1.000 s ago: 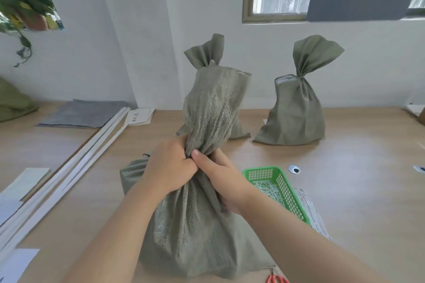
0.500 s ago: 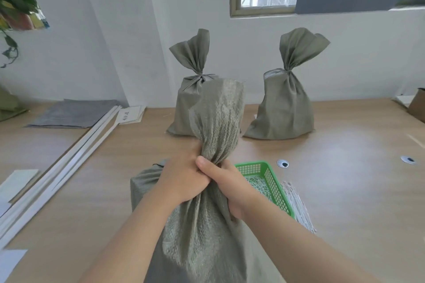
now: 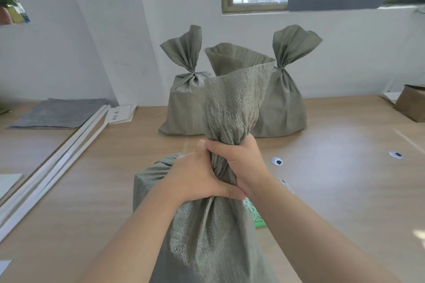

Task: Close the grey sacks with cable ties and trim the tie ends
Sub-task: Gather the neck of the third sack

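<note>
Here: the untied grey sack stands upright at the near edge of the worktop, directly in front of the person. Its long axis is vertical, and the loose mouth flares open above the grip. The neck is gathered into a tight rope, with no tie on it yet.

Both hands are clenched round that neck. The left hand sits lower, thumb laid across the front. The right hand is stacked just above and touching it, fingers curled round the fabric. The forearms come in from the near edge and converge on the neck.

Next move, as I judge it: one hand must let go to fetch a tie. The green basket sits just beside the sack's right flank, mostly hidden by the right forearm, with loose pale cable ties just beyond. The right hand is nearer, so the left would hold alone. The tie must circle the neck crosswise to the sack's axis.

Two tied sacks, one left and one right, stand toward the far edge. White strips run along the left edge.
</note>
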